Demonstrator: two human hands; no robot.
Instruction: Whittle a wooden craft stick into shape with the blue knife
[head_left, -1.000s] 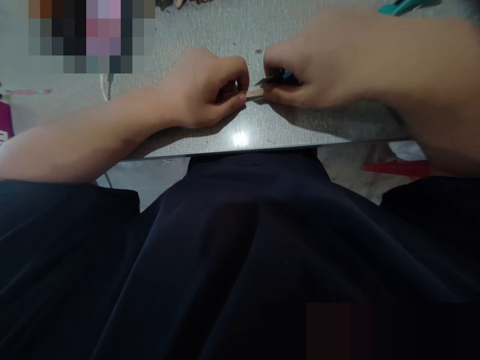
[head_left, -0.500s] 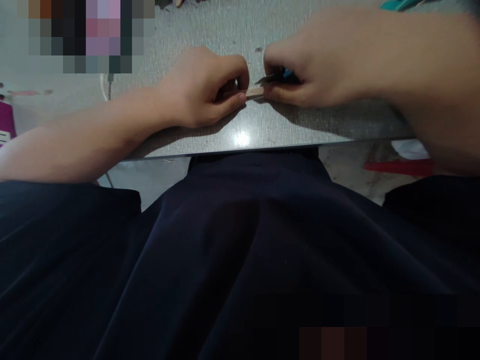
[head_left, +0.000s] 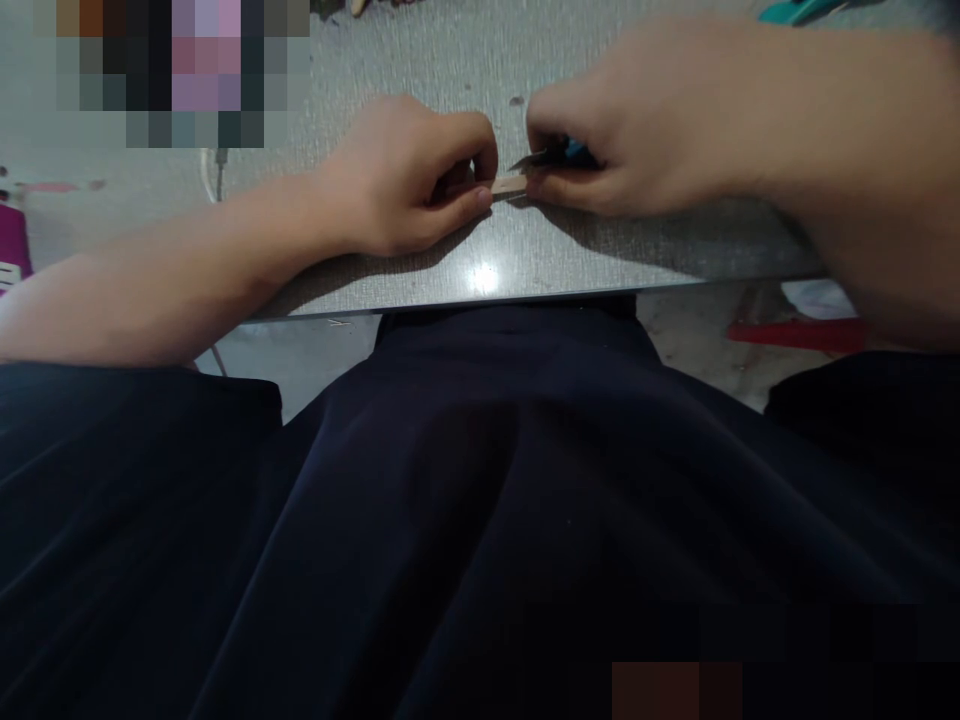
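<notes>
Between thumb and fingers, my left hand [head_left: 420,178] pinches a thin, pale wooden stick [head_left: 508,185] low over the table. The stick's short visible part spans the gap to my right hand [head_left: 592,145], whose thumb is against its other end. My right hand is closed around a utility knife [head_left: 536,158] with a dark blade and a bit of blue handle showing. The blade points left, just above the stick; whether it touches the wood I cannot tell. Most of the knife's handle is hidden in the palm, and the stick's left part is behind my left fingers.
The grey textured table [head_left: 420,285] ends at a front edge close to my lap. A white cable [head_left: 211,175] lies beyond my left forearm. A teal object [head_left: 799,10] is at the far right, a purple item [head_left: 11,245] at the far left. Below the table is something red [head_left: 795,335].
Hardly anything differs. Both hands hold the stick and knife in nearly the same place, and the view has shifted very slightly.
</notes>
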